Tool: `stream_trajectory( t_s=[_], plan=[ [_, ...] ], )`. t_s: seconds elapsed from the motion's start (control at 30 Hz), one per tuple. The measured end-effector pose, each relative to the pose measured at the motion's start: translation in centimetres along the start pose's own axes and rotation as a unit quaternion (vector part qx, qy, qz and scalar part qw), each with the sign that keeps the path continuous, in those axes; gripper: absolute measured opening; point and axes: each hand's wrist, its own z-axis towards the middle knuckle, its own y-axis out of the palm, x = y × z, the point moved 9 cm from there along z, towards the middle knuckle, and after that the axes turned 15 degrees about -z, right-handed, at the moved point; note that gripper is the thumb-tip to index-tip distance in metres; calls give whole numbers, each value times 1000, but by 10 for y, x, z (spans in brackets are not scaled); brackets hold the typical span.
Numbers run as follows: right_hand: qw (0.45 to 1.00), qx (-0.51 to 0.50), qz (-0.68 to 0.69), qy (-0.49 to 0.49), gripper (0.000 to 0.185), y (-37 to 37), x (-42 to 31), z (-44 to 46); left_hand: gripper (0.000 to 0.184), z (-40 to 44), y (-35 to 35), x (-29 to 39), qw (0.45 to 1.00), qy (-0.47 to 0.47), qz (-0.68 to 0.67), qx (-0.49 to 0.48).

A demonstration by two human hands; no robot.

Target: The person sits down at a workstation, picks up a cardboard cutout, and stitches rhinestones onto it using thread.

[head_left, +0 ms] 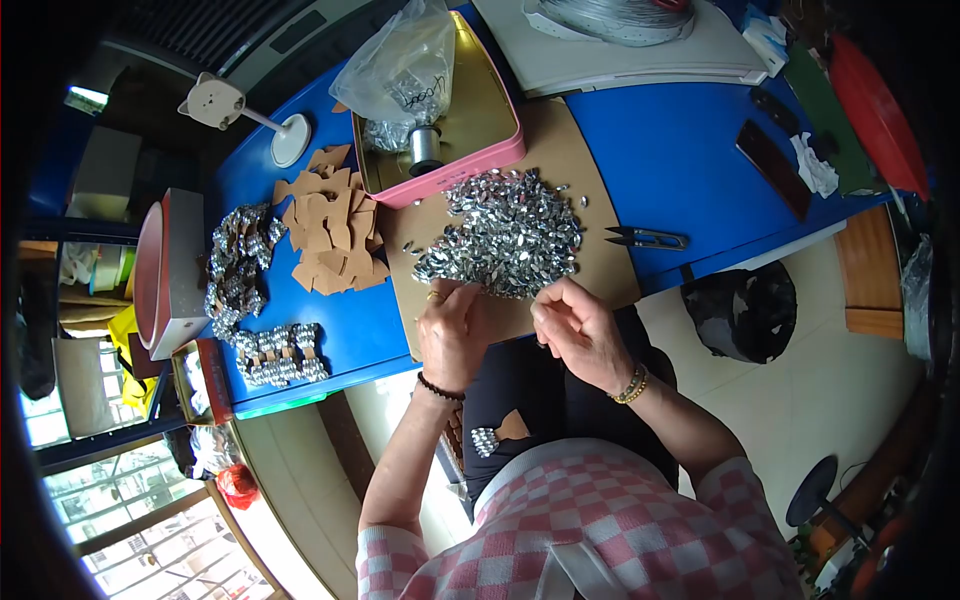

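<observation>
A heap of shiny silver bead-like pieces point(510, 235) lies on a brown cardboard sheet point(590, 150) in front of me. At its near left edge is my left hand point(448, 335), closed, fingertips drawn together; a ring shows on one finger. My right hand point(580, 330) is pinched at the heap's near right edge. Whatever either pinch holds is too small or hidden to make out. On my thigh rests a brown card piece point(513, 426) with silver pieces point(484, 441) attached at one end.
Beyond the heap stands a pink-rimmed tin point(445, 183) with a wire spool point(425, 150) and a plastic bag point(400, 75). Left are brown card cutouts point(330, 230) and bundled silver strings point(240, 250). Snips point(647, 238) and a phone point(773, 168) lie right.
</observation>
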Motion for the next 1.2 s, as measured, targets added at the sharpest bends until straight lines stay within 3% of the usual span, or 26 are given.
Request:
stream_trajectory(
  t_s=[0.13, 0.27, 0.4, 0.43, 0.5, 0.53, 0.63, 0.77, 1.2],
  plan=[
    [999, 1, -42, -19, 7, 1, 4, -3, 17, 4, 5, -2, 994, 84, 63, 7],
    [993, -5, -114, -34, 5, 4, 8, -4, 13, 4, 3, -3, 997, 39, 62, -4],
    [980, 11, -180, -80, 3, 4, -2, -5, 7, -6, -2, 0, 999, -5, -37, 18],
    [975, 18, -199, -101, 5, 5, -7, -6, 5, -12, 1, -14, 981, -93, -169, 21],
    [967, 24, -224, -121, 6, 7, -10, -7, 2, -31, 18, -35, 872, -256, -416, 29],
    [958, 31, -249, -139, 9, 8, -13, -9, 2, -35, 19, -33, 872, -256, -415, 29],
    [944, 42, -286, -160, 12, 9, -17, -13, 6, -51, 35, -35, 772, -334, -539, 41],
    [934, 46, -307, -174, 16, 10, -21, -15, 9, -64, 38, -37, 712, -375, -591, 57],
    [938, 43, -292, -182, 17, 13, -23, -19, 6, -65, 22, -30, 790, -300, -517, 135]
  ],
)
